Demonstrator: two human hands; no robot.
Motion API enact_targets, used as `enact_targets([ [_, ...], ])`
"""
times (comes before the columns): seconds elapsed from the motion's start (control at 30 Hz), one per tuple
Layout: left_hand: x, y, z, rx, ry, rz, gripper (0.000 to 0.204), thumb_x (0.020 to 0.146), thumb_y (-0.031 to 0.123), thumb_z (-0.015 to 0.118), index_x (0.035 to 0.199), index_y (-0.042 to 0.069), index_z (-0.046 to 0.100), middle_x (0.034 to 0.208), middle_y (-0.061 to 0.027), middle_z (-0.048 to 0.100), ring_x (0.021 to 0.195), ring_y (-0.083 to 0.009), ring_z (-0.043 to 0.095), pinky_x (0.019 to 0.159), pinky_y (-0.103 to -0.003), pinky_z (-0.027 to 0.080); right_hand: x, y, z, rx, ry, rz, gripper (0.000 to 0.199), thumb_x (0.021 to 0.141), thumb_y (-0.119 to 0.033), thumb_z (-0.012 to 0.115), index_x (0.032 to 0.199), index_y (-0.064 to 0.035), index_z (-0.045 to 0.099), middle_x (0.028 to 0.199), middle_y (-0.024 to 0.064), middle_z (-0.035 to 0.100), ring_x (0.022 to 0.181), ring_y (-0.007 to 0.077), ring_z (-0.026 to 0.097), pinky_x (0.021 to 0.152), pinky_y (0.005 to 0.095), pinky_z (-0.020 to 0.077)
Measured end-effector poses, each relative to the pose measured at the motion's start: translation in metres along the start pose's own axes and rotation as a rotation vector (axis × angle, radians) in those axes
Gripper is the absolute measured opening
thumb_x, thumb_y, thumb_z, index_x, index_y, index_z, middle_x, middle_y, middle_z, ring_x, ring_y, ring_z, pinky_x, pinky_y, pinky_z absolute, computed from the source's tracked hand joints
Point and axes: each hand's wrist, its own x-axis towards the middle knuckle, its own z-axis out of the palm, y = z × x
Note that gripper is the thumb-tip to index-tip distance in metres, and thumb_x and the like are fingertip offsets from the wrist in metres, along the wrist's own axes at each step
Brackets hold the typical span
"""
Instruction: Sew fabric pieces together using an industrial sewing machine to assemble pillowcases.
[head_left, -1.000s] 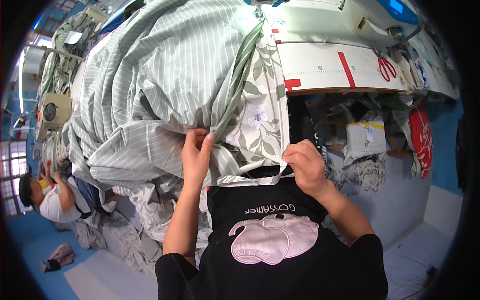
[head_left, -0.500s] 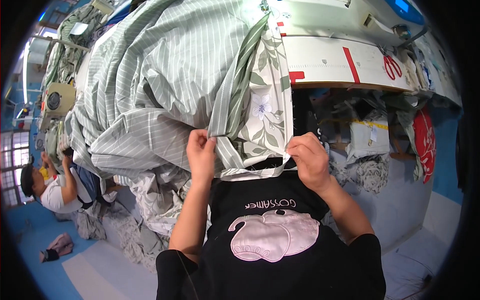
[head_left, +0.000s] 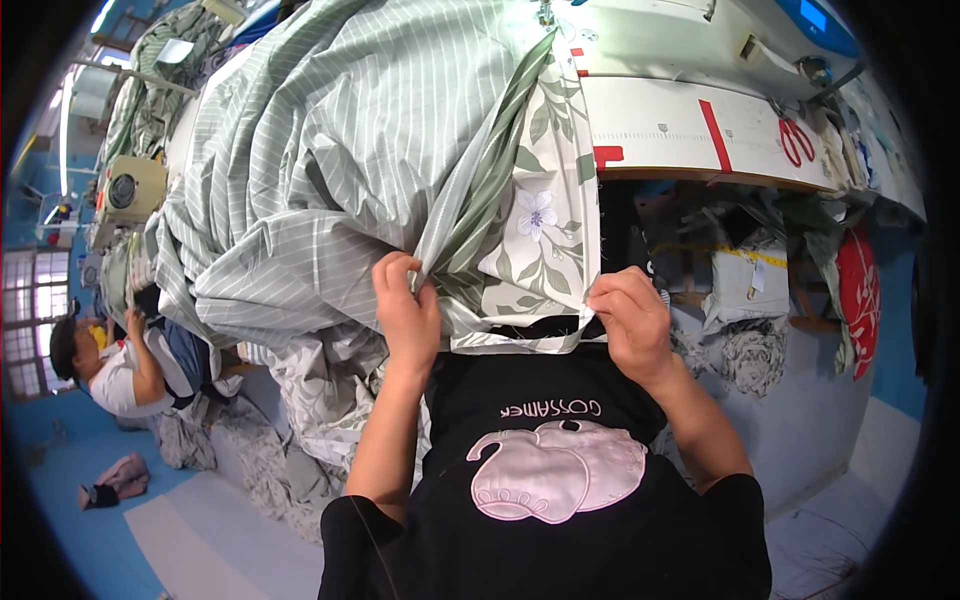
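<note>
A large pile of green-and-white striped fabric [head_left: 330,150] covers the left of the sewing table. A white panel with a leaf and flower print [head_left: 545,235] hangs off its edge toward my body. My left hand [head_left: 405,310] pinches the fabric edge where the stripes meet the print. My right hand [head_left: 630,320] grips the right lower corner of the printed panel. Between both hands the hem is stretched flat just above my black shirt.
A white sewing table [head_left: 690,130] with red tape marks lies ahead, red scissors [head_left: 797,140] on its right. More fabric [head_left: 300,420] spills to the floor at the left. Another person [head_left: 110,365] sits low at far left. Bags and cloth hang under the table at right.
Both hands have moved slightly up and apart along the hem, pulling the printed panel tauter. The fabric pile has shifted a little toward me.
</note>
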Motion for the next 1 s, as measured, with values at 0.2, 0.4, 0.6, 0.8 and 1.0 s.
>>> enact_targets([
  [0.2, 0.015, 0.025, -0.048, -0.139, -0.001, -0.132, 0.012, 0.085, -0.004, 0.066, 0.097, -0.001, 0.064, 0.090, -0.0116, 0.060, 0.080, -0.0250, 0.059, 0.071, -0.033, 0.049, 0.000, 0.002, -0.001, -0.002, 0.018, -0.040, 0.021, 0.066, 0.015, 0.066, 0.082, 0.0020, 0.062, 0.090, 0.0111, 0.063, 0.076, 0.0275, 0.059, 0.065, 0.0341, 0.0491],
  [0.4, 0.046, 0.117, -0.097, -0.164, -0.286, 0.137, 0.008, 0.083, -0.004, 0.066, 0.090, -0.001, 0.064, 0.072, -0.0069, 0.057, 0.066, -0.0220, 0.056, 0.064, -0.028, 0.046, -0.006, 0.006, -0.001, -0.044, 0.050, -0.087, 0.020, 0.065, 0.013, 0.066, 0.081, 0.0020, 0.062, 0.091, 0.0109, 0.063, 0.076, 0.0281, 0.059, 0.064, 0.0348, 0.0494],
  [0.6, 0.042, 0.159, -0.042, -0.127, -0.664, 0.635, 0.016, 0.069, 0.003, 0.068, 0.074, 0.006, 0.053, 0.067, -0.0050, 0.050, 0.064, -0.0244, 0.054, 0.055, -0.038, 0.046, -0.003, 0.002, -0.006, -0.088, 0.030, -0.149, 0.019, 0.063, 0.006, 0.064, 0.081, 0.0018, 0.062, 0.094, 0.0100, 0.063, 0.080, 0.0277, 0.060, 0.067, 0.0345, 0.0518],
  [0.8, 0.040, 0.154, -0.014, -0.140, -0.754, 0.645, 0.018, 0.067, 0.007, 0.068, 0.073, 0.007, 0.052, 0.067, -0.0052, 0.052, 0.067, -0.0247, 0.057, 0.056, -0.039, 0.048, -0.006, 0.008, -0.002, -0.148, 0.157, -0.197, 0.018, 0.062, 0.002, 0.064, 0.080, 0.0013, 0.063, 0.100, 0.0089, 0.065, 0.085, 0.0271, 0.061, 0.068, 0.0352, 0.0532],
  [1.0, 0.042, 0.149, -0.008, -0.186, -0.840, 0.592, 0.013, 0.071, 0.006, 0.068, 0.077, 0.006, 0.056, 0.071, -0.0060, 0.057, 0.071, -0.0252, 0.061, 0.061, -0.038, 0.050, -0.007, 0.015, -0.006, -0.199, 0.083, -0.275, 0.018, 0.061, -0.003, 0.065, 0.079, 0.0007, 0.063, 0.103, 0.0087, 0.068, 0.088, 0.0259, 0.062, 0.068, 0.0350, 0.0533],
])
